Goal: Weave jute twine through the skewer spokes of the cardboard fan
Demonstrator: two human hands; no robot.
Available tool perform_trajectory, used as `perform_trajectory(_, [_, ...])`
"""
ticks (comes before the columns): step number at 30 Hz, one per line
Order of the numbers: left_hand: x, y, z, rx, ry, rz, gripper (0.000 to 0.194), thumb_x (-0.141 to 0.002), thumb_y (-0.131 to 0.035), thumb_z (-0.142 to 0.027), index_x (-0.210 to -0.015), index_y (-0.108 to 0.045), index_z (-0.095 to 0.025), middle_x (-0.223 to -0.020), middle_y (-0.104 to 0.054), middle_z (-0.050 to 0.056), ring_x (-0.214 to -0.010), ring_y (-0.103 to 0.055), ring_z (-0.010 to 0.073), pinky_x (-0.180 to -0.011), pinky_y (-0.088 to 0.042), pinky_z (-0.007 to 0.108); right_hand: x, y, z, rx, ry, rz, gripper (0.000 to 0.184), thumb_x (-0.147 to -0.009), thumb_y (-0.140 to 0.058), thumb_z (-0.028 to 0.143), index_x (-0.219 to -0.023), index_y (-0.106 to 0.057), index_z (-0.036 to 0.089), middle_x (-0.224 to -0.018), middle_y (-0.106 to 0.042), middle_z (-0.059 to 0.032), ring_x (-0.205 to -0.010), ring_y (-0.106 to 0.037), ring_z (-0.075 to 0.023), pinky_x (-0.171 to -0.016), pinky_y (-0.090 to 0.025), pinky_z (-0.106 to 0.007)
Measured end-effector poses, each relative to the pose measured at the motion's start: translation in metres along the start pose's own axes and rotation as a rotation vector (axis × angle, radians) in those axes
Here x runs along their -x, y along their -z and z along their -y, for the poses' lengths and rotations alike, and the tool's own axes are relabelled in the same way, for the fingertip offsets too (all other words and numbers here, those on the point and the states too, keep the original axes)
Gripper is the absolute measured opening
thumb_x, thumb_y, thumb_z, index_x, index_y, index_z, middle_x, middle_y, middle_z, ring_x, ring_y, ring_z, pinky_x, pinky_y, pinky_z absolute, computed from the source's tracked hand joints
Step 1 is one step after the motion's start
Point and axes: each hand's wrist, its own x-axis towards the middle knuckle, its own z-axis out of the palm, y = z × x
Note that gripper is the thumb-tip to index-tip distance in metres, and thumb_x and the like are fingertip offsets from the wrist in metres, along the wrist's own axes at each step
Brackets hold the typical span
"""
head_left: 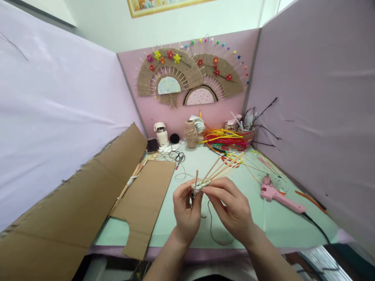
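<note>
Between my two hands is a small patterned piece with several thin wooden sticks (pixel 225 167) fanning out of it, up and to the right. My left hand (pixel 187 208) pinches the piece's left end, where one stick stands nearly upright. With thumb and fingertips, my right hand (pixel 231 203) grips its right side near the base of the sticks. A brown cord (pixel 211 228) hangs below and curls on the table; where its upper end goes is hidden by my hands.
A pink glue gun (pixel 279 197) lies at right, its cable over the table edge. Cardboard sheets (pixel 146 195) cover the left side. At the back stand a twine spool (pixel 191 134), a white bottle (pixel 161 134) and colourful pipe cleaners (pixel 225 137). Woven fans (pixel 170 70) hang on the pink panel.
</note>
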Motion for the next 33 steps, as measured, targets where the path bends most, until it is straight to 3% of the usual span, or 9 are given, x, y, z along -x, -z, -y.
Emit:
perform_trajectory(5, [0.0, 0.001, 0.0028, -0.025, -0.137, 0.005, 0.05, -0.087, -0.059, -0.004, -0.129, -0.044, -0.028, -0.113, -0.064, 0.006, -0.103, -0.068, 0.0157, -0.087, -0.059, 0.03, -0.0018, -0.0006, 0.0021, 0.003, 0.001, -0.007, 0.034, -0.087, -0.057, 0.001, -0.111, -0.067, 0.024, -0.092, -0.065, -0.0059, -0.085, -0.062, -0.0166, -0.071, -0.055, -0.03])
perform_trajectory(25, [-0.0006, 0.0012, 0.0028, -0.018, -0.1, -0.008, 0.051, -0.087, -0.06, -0.005, -0.129, -0.046, -0.028, -0.11, -0.067, 0.004, -0.098, -0.069, 0.0134, -0.085, -0.059, 0.026, -0.0011, -0.0011, 0.0011, -0.013, -0.019, -0.018, 0.033, -0.087, -0.058, 0.003, -0.11, -0.069, 0.024, -0.091, -0.066, -0.0059, -0.085, -0.064, -0.0169, -0.07, -0.056, -0.029])
perform_trajectory(33, [-0.0018, 0.0047, 0.007, -0.061, -0.198, 0.021, 0.055, -0.085, -0.059, -0.001, -0.129, -0.045, -0.031, -0.113, -0.064, 0.004, -0.098, -0.068, 0.0141, -0.084, -0.06, 0.029, -0.0034, -0.0017, 0.0022, -0.024, -0.025, -0.026, 0.032, -0.088, -0.057, 0.005, -0.11, -0.069, 0.025, -0.091, -0.067, -0.006, -0.083, -0.066, -0.0176, -0.07, -0.057, -0.03])
